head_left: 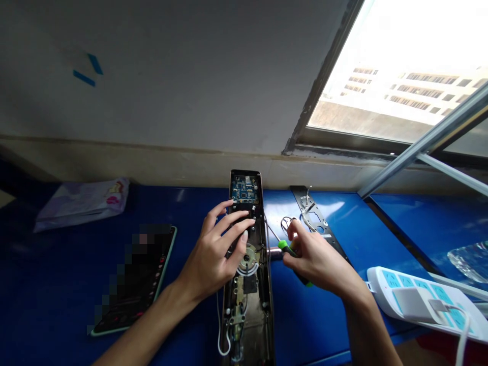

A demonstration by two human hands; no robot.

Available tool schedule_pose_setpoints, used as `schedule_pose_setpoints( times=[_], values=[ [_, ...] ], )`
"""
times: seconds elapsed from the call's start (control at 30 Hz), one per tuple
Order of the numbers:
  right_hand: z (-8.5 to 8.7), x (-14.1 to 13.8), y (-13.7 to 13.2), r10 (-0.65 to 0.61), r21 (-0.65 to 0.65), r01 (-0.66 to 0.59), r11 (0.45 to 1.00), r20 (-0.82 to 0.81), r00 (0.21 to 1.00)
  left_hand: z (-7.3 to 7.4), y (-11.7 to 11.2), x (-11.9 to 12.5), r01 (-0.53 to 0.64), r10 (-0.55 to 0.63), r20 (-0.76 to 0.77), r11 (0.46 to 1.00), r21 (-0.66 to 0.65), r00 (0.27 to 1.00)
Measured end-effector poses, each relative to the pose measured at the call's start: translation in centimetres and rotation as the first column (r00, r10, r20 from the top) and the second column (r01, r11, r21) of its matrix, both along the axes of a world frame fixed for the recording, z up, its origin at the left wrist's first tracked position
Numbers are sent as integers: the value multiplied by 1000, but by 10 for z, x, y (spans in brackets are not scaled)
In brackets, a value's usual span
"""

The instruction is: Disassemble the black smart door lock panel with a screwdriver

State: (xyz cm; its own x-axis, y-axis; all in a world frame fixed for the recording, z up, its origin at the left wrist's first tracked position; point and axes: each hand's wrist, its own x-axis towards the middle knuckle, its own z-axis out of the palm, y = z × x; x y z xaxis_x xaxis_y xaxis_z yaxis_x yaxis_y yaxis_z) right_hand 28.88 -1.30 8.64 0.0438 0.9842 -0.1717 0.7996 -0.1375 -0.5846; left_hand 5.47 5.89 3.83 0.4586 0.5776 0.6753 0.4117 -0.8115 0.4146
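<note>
A long dark housing [249, 338], which looks like an electronic door lock, lies lengthwise before me with its inside facing up. A blue circuit board [244, 192] sits at its far end, and a round metal disc [249, 260] is near its middle. My left hand [221, 241] rests over the housing, fingers spread, fingertips just below the board; it hides part of the inside. In my right hand [314, 251] is a screwdriver [284, 245] with a green and black handle. Its shaft points up and left toward the housing's right edge. The tip is hard to make out.
A dark perforated plate [318, 216] with wires lies behind my right hand. A white power strip [385, 290] with a plugged-in charger is at the right. A phone or tablet [152, 274] lies at the left, a floral packet [84, 201] behind it. Metal bars [419, 150] cross the right side.
</note>
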Motion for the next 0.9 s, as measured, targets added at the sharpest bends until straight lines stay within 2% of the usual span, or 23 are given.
schedule_pose_setpoints(
  times=[0.23, 0.33, 0.43, 0.53, 0.63, 0.77, 0.83, 0.9],
  values=[
    [48, 18, 2, -96, 181, 65, 981, 168, 981, 2, 0, -1, -17, 17, 12, 1000, 8, 1000],
    [72, 17, 6, -90, 330, 10, 944, 226, 970, 1, 0, -1, -46, 46, 10, 999, 15, 999],
    [94, 10, 10, -128, 542, -44, 839, 276, 953, -2, -1, -1, -70, 70, 9, 998, 1, 998],
    [110, -5, 14, -161, 672, -63, 737, 265, 951, -3, -2, -2, -75, 76, 11, 997, -23, 997],
    [117, -21, 18, -241, 790, -3, 614, 191, 951, -4, -2, -2, -77, 77, 9, 996, -45, 997],
    [117, -37, 23, -190, 891, 45, 452, 47, 981, -4, -2, -3, -83, 84, 20, 994, -64, 996],
    [115, -42, 25, -121, 905, 74, 419, -25, 992, -5, -2, -4, -83, 85, 30, 994, -75, 996],
    [113, -44, 28, -39, 905, 84, 417, -74, 996, -5, -3, -4, -86, 90, 41, 992, -87, 995]
  ],
)
